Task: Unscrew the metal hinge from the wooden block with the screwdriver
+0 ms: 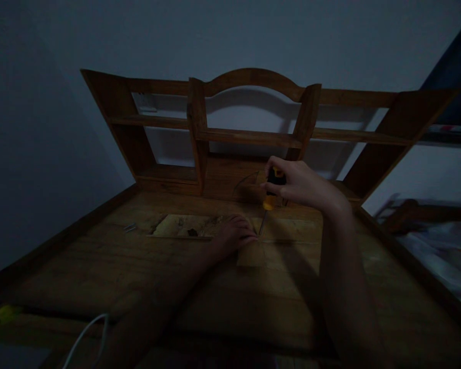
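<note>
My right hand point(292, 182) is wrapped round the yellow and black handle of a screwdriver point(269, 201). Its metal shaft slants down, and the tip is at the wood beside my left fingertips. My left hand point(234, 234) lies on a long, pale wooden board point(292, 230), fingers stretched towards the tip. A short wooden piece point(250, 255) sits just below those fingers, partly covered by them. Dark, rough stains mark the left part of the long board. Whether a screw sits under the tip is too dim to tell.
The wooden desk point(138, 266) carries a shelf unit point(249, 136) along its back edge. A few small metal pieces point(129, 227) lie left of the board. A white cable point(86, 333) loops at the front left edge. The room is dim.
</note>
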Action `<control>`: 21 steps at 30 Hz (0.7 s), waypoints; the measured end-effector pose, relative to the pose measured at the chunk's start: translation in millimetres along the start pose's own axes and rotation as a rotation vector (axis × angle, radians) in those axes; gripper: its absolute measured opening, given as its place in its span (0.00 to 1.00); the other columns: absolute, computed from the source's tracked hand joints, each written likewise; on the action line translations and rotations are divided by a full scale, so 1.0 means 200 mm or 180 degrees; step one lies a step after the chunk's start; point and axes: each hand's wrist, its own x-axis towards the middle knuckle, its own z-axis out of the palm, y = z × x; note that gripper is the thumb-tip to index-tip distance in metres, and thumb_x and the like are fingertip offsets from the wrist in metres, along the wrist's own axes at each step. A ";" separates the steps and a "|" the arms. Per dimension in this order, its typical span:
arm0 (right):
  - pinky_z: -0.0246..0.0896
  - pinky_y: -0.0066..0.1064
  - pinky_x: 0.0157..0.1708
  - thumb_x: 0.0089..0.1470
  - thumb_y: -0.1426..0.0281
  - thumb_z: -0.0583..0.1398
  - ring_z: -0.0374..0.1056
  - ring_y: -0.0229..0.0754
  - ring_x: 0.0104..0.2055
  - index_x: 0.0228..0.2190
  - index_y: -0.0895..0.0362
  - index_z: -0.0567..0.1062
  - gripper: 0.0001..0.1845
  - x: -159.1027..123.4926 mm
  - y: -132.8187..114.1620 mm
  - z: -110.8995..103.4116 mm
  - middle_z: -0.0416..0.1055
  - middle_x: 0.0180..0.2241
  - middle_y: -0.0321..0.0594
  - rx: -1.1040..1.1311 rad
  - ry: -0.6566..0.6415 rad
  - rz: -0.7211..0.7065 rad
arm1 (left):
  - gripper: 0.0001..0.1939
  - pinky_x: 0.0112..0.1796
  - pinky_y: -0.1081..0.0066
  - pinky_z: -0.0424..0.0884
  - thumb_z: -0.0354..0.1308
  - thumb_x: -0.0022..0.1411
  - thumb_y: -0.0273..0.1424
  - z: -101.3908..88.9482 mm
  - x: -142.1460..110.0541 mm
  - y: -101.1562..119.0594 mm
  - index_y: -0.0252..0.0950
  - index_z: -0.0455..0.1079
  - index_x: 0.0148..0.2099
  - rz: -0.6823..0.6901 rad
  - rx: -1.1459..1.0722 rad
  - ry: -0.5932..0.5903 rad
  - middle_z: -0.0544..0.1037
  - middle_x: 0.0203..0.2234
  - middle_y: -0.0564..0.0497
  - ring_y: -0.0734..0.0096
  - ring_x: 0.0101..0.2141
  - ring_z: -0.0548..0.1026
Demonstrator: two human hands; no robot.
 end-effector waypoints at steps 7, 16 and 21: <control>0.57 0.31 0.33 0.57 0.64 0.63 0.68 0.43 0.35 0.37 0.53 0.70 0.08 0.01 0.00 0.03 0.73 0.32 0.38 0.0099 -0.0026 -0.0068 | 0.10 0.46 0.67 0.70 0.61 0.70 0.38 0.02 -0.02 -0.04 0.42 0.82 0.42 0.0122 -0.0172 0.0029 0.83 0.36 0.53 0.68 0.42 0.76; 0.59 0.32 0.34 0.57 0.63 0.64 0.70 0.42 0.35 0.37 0.53 0.71 0.09 0.03 0.01 0.04 0.75 0.35 0.37 0.0139 -0.0088 -0.0128 | 0.10 0.45 0.67 0.72 0.60 0.71 0.37 0.00 -0.02 -0.04 0.39 0.82 0.42 0.0213 -0.0077 -0.0102 0.82 0.38 0.51 0.68 0.41 0.77; 0.60 0.32 0.35 0.58 0.63 0.64 0.70 0.42 0.35 0.37 0.53 0.71 0.10 0.03 0.01 0.05 0.75 0.34 0.38 0.0126 -0.0099 -0.0072 | 0.10 0.43 0.68 0.72 0.59 0.72 0.37 -0.01 -0.02 -0.03 0.40 0.81 0.44 0.0168 -0.0024 -0.0184 0.82 0.39 0.50 0.67 0.43 0.77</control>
